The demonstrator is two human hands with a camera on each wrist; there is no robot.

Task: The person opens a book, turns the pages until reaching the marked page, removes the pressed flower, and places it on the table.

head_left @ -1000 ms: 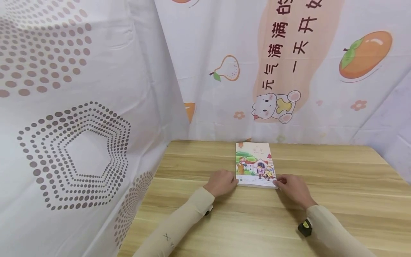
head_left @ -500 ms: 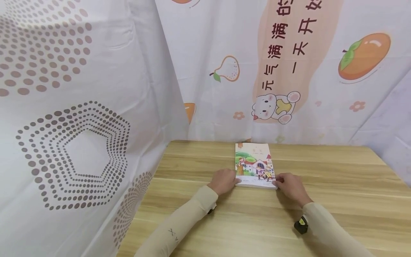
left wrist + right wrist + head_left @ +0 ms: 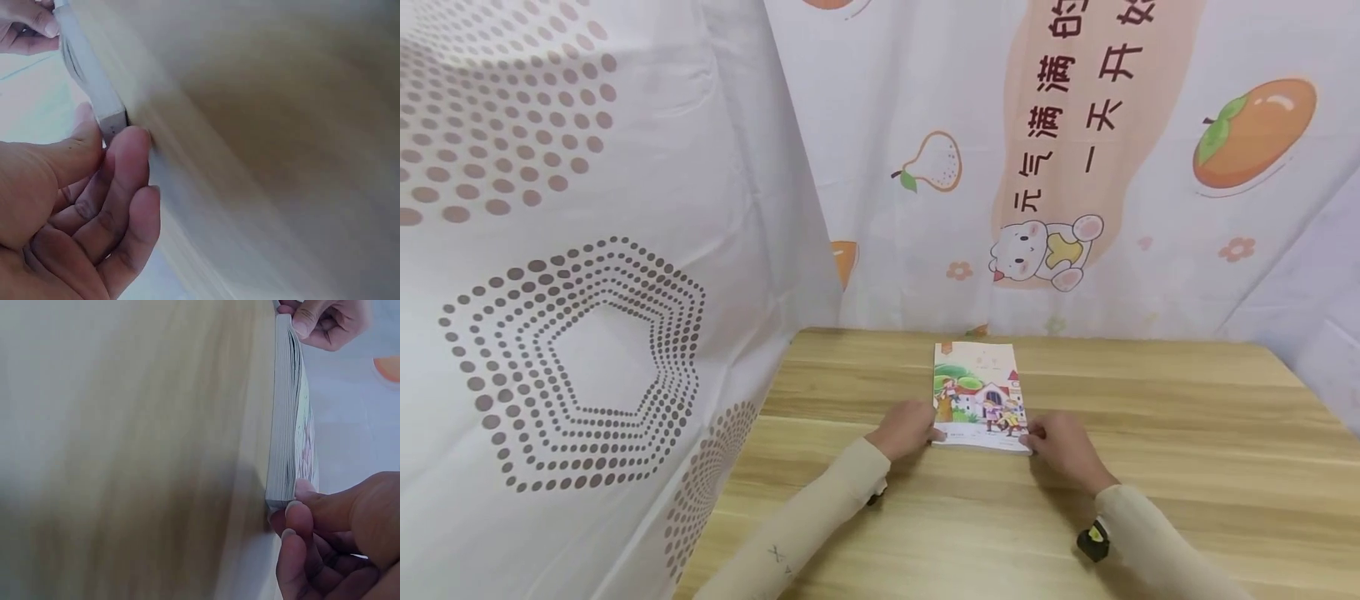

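A paperback book (image 3: 977, 400) with an illustrated cover lies face up near the back of the wooden table. At its near left corner my left hand (image 3: 906, 429) pinches the edge, thumb on the cover and curled fingers at the side. My right hand (image 3: 1066, 448) grips the near right corner the same way. In the right wrist view, the page edges of the book (image 3: 286, 412) run between both hands, with the right hand (image 3: 350, 531) at the closer corner. The left wrist view has the left hand (image 3: 81, 194) around a corner of the book (image 3: 94, 78).
The wood-grain table (image 3: 1165, 417) extends to both sides and in front of the book. A printed white cloth (image 3: 917, 242) hangs behind its back edge, and another with dot patterns (image 3: 602, 358) hangs along the left. Dark wrist devices (image 3: 1093, 542) sit at the sleeves.
Both hands have brought the book slightly left and toward me within the last half second. Their hold on its two near corners stays the same.
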